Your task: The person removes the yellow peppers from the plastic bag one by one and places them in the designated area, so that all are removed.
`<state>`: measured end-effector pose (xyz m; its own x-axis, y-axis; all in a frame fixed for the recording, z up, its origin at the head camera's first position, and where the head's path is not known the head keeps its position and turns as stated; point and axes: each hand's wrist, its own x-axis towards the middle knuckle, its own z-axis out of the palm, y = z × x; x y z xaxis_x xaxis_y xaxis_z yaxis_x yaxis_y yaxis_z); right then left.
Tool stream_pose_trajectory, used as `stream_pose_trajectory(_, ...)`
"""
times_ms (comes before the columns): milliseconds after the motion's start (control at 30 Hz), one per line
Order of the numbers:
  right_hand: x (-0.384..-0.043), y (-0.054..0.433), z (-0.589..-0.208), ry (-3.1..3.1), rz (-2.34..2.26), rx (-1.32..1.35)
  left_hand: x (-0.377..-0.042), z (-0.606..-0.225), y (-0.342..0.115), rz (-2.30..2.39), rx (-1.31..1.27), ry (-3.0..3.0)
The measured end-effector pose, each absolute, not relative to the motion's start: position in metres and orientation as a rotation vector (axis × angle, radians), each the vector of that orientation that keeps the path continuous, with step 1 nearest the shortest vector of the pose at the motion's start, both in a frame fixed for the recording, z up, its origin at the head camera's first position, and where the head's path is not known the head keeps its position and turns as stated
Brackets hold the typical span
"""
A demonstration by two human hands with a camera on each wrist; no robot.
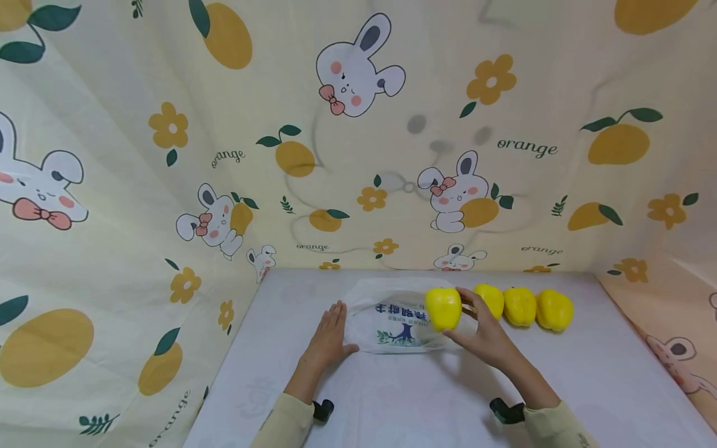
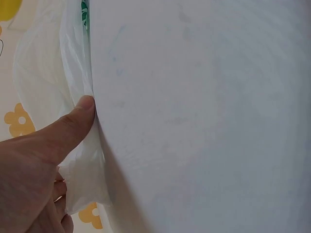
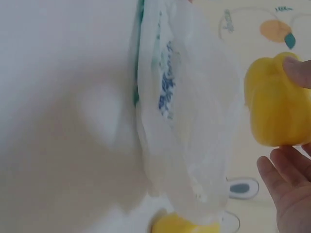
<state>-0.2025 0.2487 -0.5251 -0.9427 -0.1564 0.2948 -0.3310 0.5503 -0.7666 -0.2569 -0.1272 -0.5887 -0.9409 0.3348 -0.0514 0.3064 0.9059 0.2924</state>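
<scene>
A white plastic bag point(image 1: 363, 333) with blue lettering and a printed tree lies on the table in the head view. At its left edge my left hand point(image 1: 327, 342) rests with straight fingers; in the left wrist view the thumb point(image 2: 73, 124) touches the thin plastic. Over the bag's right part, my right hand point(image 1: 488, 339) holds a yellow bell pepper point(image 1: 442, 309) between thumb and fingertips. The right wrist view shows this pepper point(image 3: 274, 107) raised beside the bag point(image 3: 199, 107). Inside the bag, contents cannot be made out.
Three more yellow bell peppers, a left one point(image 1: 490, 300), a middle one point(image 1: 520, 307) and a right one point(image 1: 554, 310), stand in a row right of the bag. A patterned cloth point(image 1: 392, 137) with rabbits and oranges hangs behind the white table point(image 1: 403, 398).
</scene>
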Motion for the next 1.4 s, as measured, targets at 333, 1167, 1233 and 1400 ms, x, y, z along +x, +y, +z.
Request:
stream_pose_trajectory(333, -0.197, 0.282, -0.518, -2.621, 1.270, 0.325, -0.257, -0.587, -0.127, 0.459, 0.515, 2.978)
stream_pose_trajectory(1167, -0.191, 0.361, -0.523, -2.608, 1.227, 0.253, -0.255, -0.585, -0.127, 0.456, 0.510, 2.978)
stream_pose_trajectory(1233, -0.191, 0.366, -0.523, -2.614, 1.215, 0.235, -0.255, -0.585, -0.127, 0.463, 0.512, 2.976)
stream_pose_trajectory(1400, -0.190, 0.380, -0.522, -2.616, 1.196, 0.192, -0.255, -0.585, -0.127, 0.477, 0.517, 2.972)
